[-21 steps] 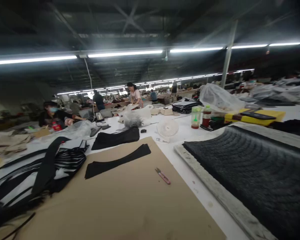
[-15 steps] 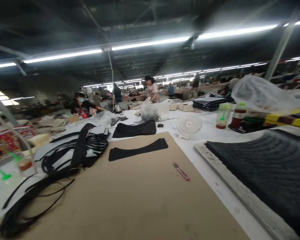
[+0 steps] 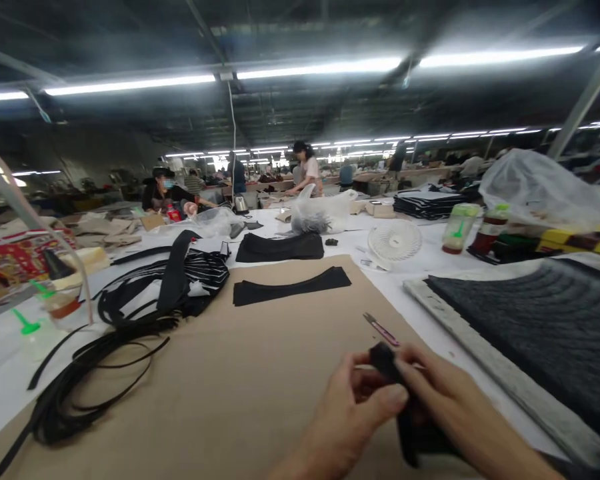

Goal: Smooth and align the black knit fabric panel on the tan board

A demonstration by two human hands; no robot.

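My left hand (image 3: pixel 347 413) and my right hand (image 3: pixel 443 387) are together low on the right, over a brown board (image 3: pixel 220 400). Between them is a black piece of material (image 3: pixel 405 437), slightly blurred, with its top end poking up between the fingers. My left fingers are curled against it with the thumb along its side. My right hand grips it from the other side and hides part of it. Just beyond the hands lie thread snips (image 3: pixel 381 329) with pink handles. Curved black cut pieces (image 3: pixel 293 285) lie farther back on the board.
Black strips (image 3: pixel 80 393) lie in a loose bundle at left. A small white fan (image 3: pixel 395 243) stands behind the board. Stacked dark sheets (image 3: pixel 525 340) lie at right near bottles (image 3: pixel 459 230). Two people (image 3: pixel 307 170) work across the table.
Both my hands have come into view from below, holding the black piece. The view has shifted a little, so the table things appear slightly farther right.
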